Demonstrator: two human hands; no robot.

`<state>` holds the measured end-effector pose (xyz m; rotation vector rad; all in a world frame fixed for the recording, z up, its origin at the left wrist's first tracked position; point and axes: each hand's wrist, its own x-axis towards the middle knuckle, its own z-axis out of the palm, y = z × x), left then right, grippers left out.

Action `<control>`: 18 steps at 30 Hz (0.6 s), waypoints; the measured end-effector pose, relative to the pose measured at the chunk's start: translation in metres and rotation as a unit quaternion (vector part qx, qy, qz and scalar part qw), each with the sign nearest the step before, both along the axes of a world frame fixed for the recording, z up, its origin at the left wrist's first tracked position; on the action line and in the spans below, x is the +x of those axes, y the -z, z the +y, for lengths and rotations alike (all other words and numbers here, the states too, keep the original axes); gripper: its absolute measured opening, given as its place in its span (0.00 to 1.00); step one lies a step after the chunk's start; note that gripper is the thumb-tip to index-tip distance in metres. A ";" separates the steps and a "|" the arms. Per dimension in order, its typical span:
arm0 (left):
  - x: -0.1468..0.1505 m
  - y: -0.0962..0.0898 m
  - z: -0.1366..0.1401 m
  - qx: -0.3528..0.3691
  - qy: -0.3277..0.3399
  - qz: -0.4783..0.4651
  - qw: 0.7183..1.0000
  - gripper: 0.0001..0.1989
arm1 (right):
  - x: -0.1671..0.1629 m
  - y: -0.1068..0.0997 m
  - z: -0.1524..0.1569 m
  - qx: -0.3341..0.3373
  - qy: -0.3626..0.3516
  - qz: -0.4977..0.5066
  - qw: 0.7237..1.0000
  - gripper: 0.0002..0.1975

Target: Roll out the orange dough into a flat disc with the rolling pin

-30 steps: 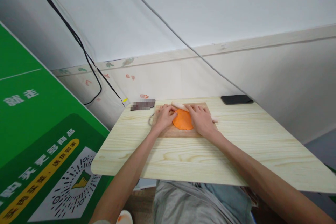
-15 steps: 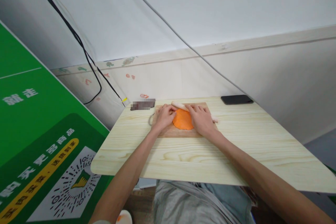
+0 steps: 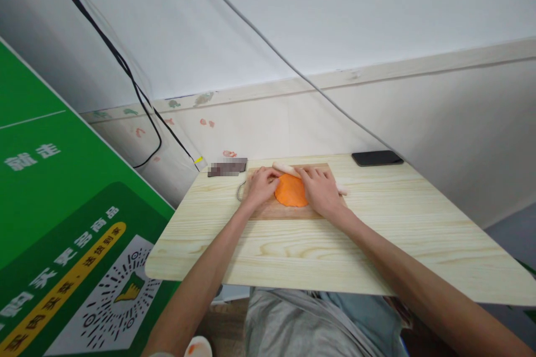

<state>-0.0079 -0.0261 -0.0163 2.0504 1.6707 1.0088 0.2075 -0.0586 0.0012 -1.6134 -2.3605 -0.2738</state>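
Observation:
A flat, rounded sheet of orange dough (image 3: 290, 192) lies on the wooden cutting board (image 3: 276, 213). My left hand (image 3: 262, 185) is at the dough's upper left edge, its fingers curled and pinching there. My right hand (image 3: 320, 189) lies over the pale rolling pin (image 3: 285, 168), fingers bent around it, and covers the dough's right side. The pin lies slantwise behind the dough; its left end shows beyond my fingers and its right tip sticks out past my hand.
The board rests on a light wood-grain table (image 3: 285, 251) against a white wall. A black phone (image 3: 377, 158) lies at the back right, and a dark, blurred-out flat object (image 3: 227, 167) at the back left. A metal ring handle (image 3: 240, 191) is on the board's left. A green sign (image 3: 50, 189) stands left.
Almost nothing differs. Both hands, the dough and the rolling pin keep their places; the whole view has shifted very slightly.

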 end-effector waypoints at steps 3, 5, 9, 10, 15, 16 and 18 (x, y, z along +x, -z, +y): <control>-0.003 0.004 0.004 -0.001 0.007 -0.002 1.000 0.14 | 0.000 0.000 0.000 0.003 0.001 0.002 1.000 0.28; -0.005 0.004 0.005 -0.001 0.020 -0.006 1.000 0.13 | 0.000 0.000 0.000 0.002 0.002 0.001 1.000 0.27; -0.009 0.003 0.006 -0.007 0.056 -0.015 0.998 0.11 | 0.000 0.000 0.000 0.004 -0.001 0.001 1.000 0.27; -0.010 0.002 0.006 -0.010 0.061 -0.015 0.998 0.10 | 0.000 0.000 0.000 0.006 -0.001 0.002 1.000 0.27; -0.012 -0.002 0.003 -0.015 0.068 -0.008 0.998 0.11 | 0.001 0.002 0.001 0.009 -0.004 0.000 1.000 0.28; -0.012 -0.003 0.003 -0.016 0.068 -0.006 0.998 0.12 | 0.001 0.002 0.001 0.009 -0.004 0.001 1.000 0.27; -0.012 -0.003 0.003 -0.018 0.069 -0.001 0.997 0.12 | 0.001 0.001 0.001 0.008 -0.002 0.004 1.000 0.27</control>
